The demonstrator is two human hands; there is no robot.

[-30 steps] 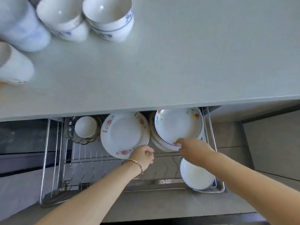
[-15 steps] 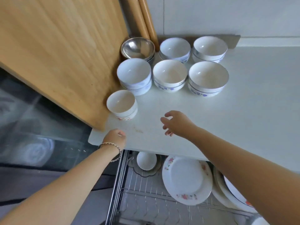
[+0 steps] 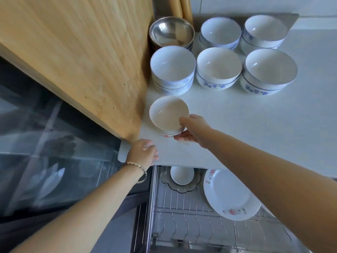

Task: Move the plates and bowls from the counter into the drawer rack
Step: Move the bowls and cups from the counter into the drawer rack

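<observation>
Counter (image 3: 255, 125): smooth, matte white slab with a rounded front-left corner.
Board (image 3: 82, 52): broad pale wood with long straight grain, leaning along the counter's left edge.
Steel bowl (image 3: 171, 31): round, shiny metal, in the back-left corner beside the board.
White bowls (image 3: 218, 63): glossy, deep and round with blue flower bands, stacked in two rows across the back of the counter.
Small bowl (image 3: 168, 114): glazed white, round, with a thin dark line and red flowers near its foot. It is near the front-left corner, just beside the board, and tilted so that its mouth faces up and to the left. Whether its foot touches the counter cannot be told.
Right hand (image 3: 196, 130): arm stretched forward over the front edge. The thumb is on the small bowl's rim and the fingers are curled under its side, clamped on it.
Left hand (image 3: 143, 153): rests at the front-left corner, knuckles up, fingers loosely curled and holding nothing. A beaded bracelet (image 3: 135, 166) circles the wrist.
Drawer rack (image 3: 182, 201): thin chrome wires, pulled out below the counter's front edge.
Plate (image 3: 229, 196): flat, white, pink flowers on the rim, leaning in the rack.
Glass dish (image 3: 165, 177): clear and scalloped, at the rack's back-left, with a little white cup (image 3: 181, 177) on it.
</observation>
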